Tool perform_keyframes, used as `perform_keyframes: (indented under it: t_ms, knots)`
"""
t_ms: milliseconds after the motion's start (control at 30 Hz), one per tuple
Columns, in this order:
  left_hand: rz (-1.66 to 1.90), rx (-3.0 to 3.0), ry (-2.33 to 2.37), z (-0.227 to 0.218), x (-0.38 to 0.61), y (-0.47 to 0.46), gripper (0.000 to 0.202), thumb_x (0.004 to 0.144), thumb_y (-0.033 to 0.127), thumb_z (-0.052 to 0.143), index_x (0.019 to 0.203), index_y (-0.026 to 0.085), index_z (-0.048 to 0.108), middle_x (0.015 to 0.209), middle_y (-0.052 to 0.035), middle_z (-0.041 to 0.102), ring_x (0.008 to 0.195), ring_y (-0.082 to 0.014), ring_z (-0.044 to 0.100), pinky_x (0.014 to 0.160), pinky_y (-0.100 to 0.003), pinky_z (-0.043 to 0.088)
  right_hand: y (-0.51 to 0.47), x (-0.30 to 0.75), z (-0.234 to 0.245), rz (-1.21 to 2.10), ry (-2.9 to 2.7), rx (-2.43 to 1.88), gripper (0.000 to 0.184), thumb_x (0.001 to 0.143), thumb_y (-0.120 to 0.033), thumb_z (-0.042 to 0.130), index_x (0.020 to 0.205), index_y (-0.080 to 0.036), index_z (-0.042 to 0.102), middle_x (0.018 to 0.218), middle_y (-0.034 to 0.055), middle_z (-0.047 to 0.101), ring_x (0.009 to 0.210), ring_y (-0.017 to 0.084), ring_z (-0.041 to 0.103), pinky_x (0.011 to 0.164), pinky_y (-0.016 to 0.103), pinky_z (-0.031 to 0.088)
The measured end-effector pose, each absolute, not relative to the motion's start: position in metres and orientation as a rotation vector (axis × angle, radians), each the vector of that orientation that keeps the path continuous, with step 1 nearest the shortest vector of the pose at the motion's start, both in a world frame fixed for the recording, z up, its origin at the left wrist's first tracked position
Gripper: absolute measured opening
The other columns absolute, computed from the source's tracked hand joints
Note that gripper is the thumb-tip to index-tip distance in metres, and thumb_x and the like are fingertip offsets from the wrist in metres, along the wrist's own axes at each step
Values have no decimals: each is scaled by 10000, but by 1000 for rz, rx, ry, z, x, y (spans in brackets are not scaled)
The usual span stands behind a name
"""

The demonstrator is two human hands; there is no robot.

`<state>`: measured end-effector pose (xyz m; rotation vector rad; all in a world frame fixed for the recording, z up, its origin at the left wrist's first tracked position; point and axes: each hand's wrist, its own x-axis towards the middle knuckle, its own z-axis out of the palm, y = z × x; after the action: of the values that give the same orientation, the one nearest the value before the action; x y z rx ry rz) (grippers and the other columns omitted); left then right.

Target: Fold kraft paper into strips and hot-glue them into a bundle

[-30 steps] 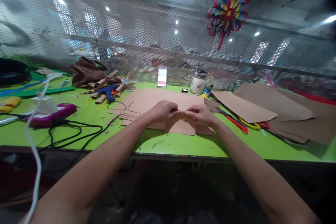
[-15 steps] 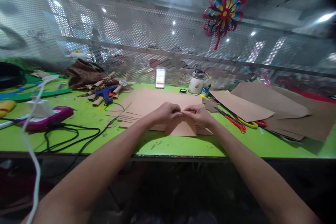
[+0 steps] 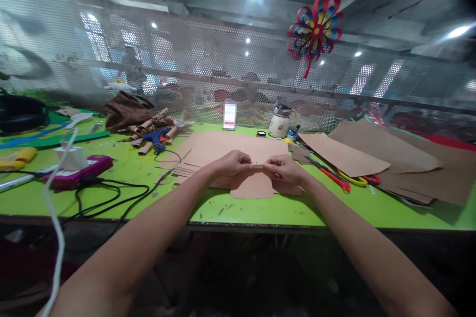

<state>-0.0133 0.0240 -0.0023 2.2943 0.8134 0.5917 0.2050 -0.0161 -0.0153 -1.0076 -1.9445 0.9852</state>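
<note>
Left hand [image 3: 238,162]: pinches narrowly, thumb against fingers, at the left end of the far edge of a small tan rectangular paper piece [image 3: 252,187]
Right hand [image 3: 281,167]: pinches just as narrowly at the right end of the same edge, near the left hand
Paper piece: lies over the near edge of a broad stack of flat tan paper sheets [image 3: 238,142], reaching out above the bright green flat surface [image 3: 219,212]; cannot tell whether touching it
Far edge: looks rolled or folded into a narrow band; too small to tell which
Step in hand: appears to be turning that edge over, probably early on, with most of the piece flat
Next move: seems to call for equal pressure from both thumbs, keeping the band straight and tight
</note>
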Motion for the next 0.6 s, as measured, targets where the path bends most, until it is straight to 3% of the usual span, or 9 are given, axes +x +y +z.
perform_keyframes:
  t_ms: [267, 600]
  knots:
    - [555, 2479, 884, 4, -22, 26, 347, 814, 457, 484, 818, 148, 643, 699, -31, 603, 599, -126, 463, 546, -226, 295, -7, 217, -15, 1010, -1754, -1081, 356, 692, -487, 665, 640, -148, 572, 446, -46, 492, 372, 56, 356, 373, 199, 241]
    - [626, 2665, 913, -2, -17, 21, 237, 838, 333, 460, 717, 170, 581, 571, -9, 517, 483, -108, 347, 511, -251, 214, -1, 225, -18, 998, -1748, -1074, 353, 694, -467, 675, 621, -143, 555, 457, -53, 480, 389, 49, 341, 399, 205, 221]
